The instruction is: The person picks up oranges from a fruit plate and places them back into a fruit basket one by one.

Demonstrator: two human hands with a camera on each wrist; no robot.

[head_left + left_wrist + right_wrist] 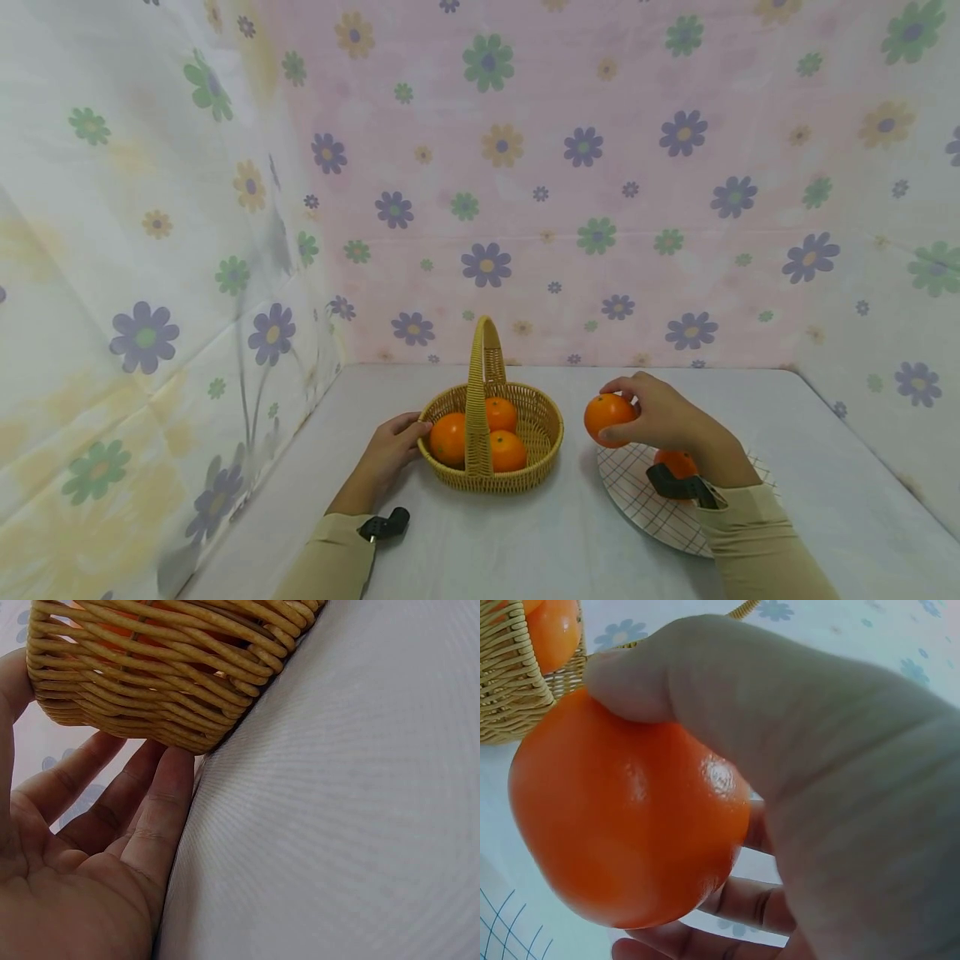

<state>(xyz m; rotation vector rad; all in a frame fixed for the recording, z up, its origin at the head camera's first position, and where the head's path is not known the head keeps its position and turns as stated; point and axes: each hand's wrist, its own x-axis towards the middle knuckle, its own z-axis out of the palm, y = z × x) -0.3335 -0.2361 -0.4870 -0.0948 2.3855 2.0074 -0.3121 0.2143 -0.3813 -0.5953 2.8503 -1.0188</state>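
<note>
My right hand (663,414) grips an orange (606,418) between thumb and fingers, above the plate's left edge and right of the basket. In the right wrist view the thumb presses on top of this orange (622,817) and the fingers curl beneath. My left hand (392,450) holds the wicker basket (525,481) at its left side, thumb at the rim. Its fingertips (174,769) touch the lower weave in the left wrist view. Three oranges lie in the basket, among them a front one (507,452). Another orange (675,461) sits on the plate, partly hidden by my right wrist.
The white plate (637,493) with a grid pattern lies at the right, partly under my right forearm. The basket's tall arched handle (477,400) rises over its middle. A white cloth covers the table (510,550); flowered fabric (540,208) hangs behind and at both sides.
</note>
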